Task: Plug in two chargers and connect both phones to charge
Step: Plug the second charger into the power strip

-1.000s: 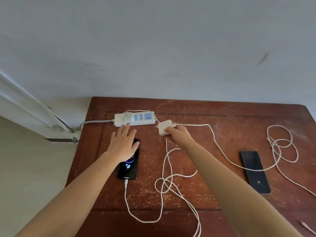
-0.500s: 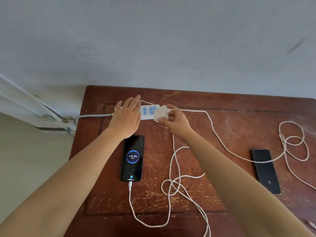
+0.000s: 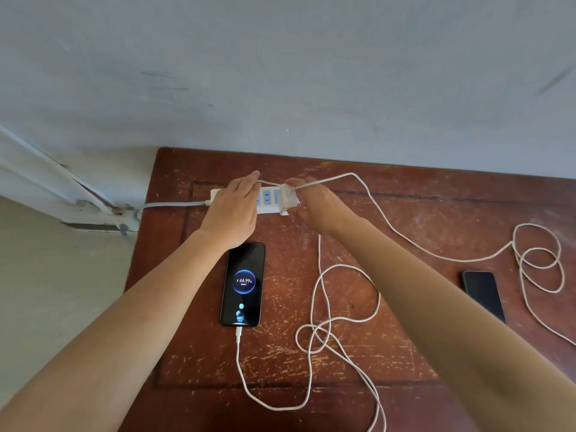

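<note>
Fingers of the right hand (image 3: 314,204) pinch a white charger (image 3: 288,199) at the right end of the power strip (image 3: 267,199), which the left hand (image 3: 232,207) presses flat, palm down. Nearer, a lit phone (image 3: 243,283) charges; a dark phone (image 3: 483,294) lies unconnected on the table (image 3: 405,198).

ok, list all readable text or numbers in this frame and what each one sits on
"44.99%", with a small charging bolt before it, inside the blue ring on the lit phone screen.
A tiny line of text just under that number: too small to read.
Power strip: blue socket faces, no legible label.
White charger in the right hand: no print visible.
Dark phone at right: screen off, no text.
</note>
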Demonstrator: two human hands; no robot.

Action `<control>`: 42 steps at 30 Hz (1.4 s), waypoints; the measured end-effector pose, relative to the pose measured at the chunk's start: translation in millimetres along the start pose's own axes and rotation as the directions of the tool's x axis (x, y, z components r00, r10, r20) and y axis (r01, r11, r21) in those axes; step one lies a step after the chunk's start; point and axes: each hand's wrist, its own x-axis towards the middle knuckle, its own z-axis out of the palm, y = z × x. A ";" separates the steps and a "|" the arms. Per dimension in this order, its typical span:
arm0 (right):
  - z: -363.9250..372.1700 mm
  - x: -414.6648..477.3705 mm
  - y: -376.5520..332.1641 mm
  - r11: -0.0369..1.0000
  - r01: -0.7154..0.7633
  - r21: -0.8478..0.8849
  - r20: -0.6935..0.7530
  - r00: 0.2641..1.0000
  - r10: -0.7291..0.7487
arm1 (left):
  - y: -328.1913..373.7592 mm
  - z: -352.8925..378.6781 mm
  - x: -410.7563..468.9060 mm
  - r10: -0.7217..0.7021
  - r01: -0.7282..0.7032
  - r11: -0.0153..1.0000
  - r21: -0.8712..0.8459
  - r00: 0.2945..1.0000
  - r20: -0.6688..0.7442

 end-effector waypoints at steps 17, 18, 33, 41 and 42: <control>28.2 -9.7 12.0 0.999 -0.032 0.019 -0.070 0.997 0.033 | -18.5 26.8 -43.6 -0.296 0.280 0.908 -0.310 0.955 -0.005; 26.9 -7.5 12.0 0.999 -0.031 0.011 -0.060 0.998 0.032 | -20.3 28.2 -43.0 -0.299 0.288 0.909 -0.300 0.954 0.010; 58.4 -14.6 20.5 0.926 -0.007 -0.377 -0.187 0.980 -0.068 | -17.2 31.0 -42.7 -0.332 0.331 0.890 -0.314 0.942 0.054; 57.7 -11.7 8.4 0.933 -0.060 -0.354 -0.211 0.977 -0.017 | -16.2 27.1 -42.7 -0.342 0.357 0.888 -0.291 0.934 0.103; 57.8 -12.2 6.7 0.948 -0.061 -0.312 -0.224 0.974 -0.011 | -17.1 26.1 -42.2 -0.339 0.356 0.890 -0.285 0.934 0.111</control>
